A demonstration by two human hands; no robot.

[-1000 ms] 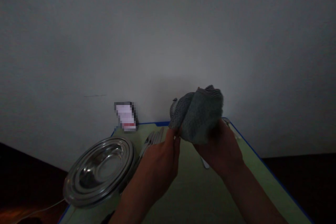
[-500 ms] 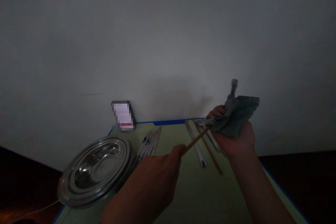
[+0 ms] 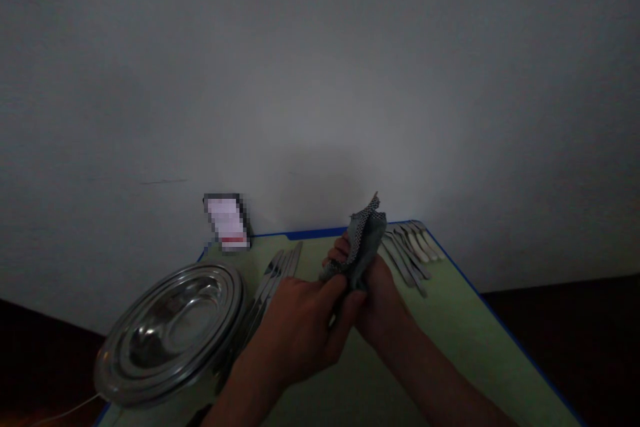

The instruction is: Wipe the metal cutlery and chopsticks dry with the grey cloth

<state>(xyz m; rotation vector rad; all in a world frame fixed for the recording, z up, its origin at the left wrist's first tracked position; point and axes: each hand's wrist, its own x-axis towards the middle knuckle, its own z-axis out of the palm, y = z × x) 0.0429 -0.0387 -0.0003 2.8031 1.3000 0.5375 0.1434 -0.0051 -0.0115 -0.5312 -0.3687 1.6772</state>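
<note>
A grey-green cloth (image 3: 367, 247) with a checked edge is bunched in my right hand (image 3: 377, 297), whose fingers are closed round it. My left hand (image 3: 313, 317) is closed just below the cloth and against my right hand, gripping the wooden chopstick; most of the stick is hidden by cloth and fingers. What looks like its thin tip (image 3: 376, 195) pokes out above the cloth. Behind my right hand lie several pieces of metal cutlery (image 3: 413, 250), side by side. Close to my left forearm rest several table knives (image 3: 280, 267), partly covered by it.
Stacked shiny metal plates or bowls (image 3: 175, 333) stand on the left of the green table (image 3: 450, 340), which has a blue edge. A phone-like device with a blurred screen (image 3: 227, 220) leans at the back by the grey wall (image 3: 320, 80). A white cable (image 3: 70, 407) runs at lower left.
My right hand has moved left with the cloth, closing up to my left hand. The chopstick's length that showed between the hands is now covered. More cutlery shows on the right.
</note>
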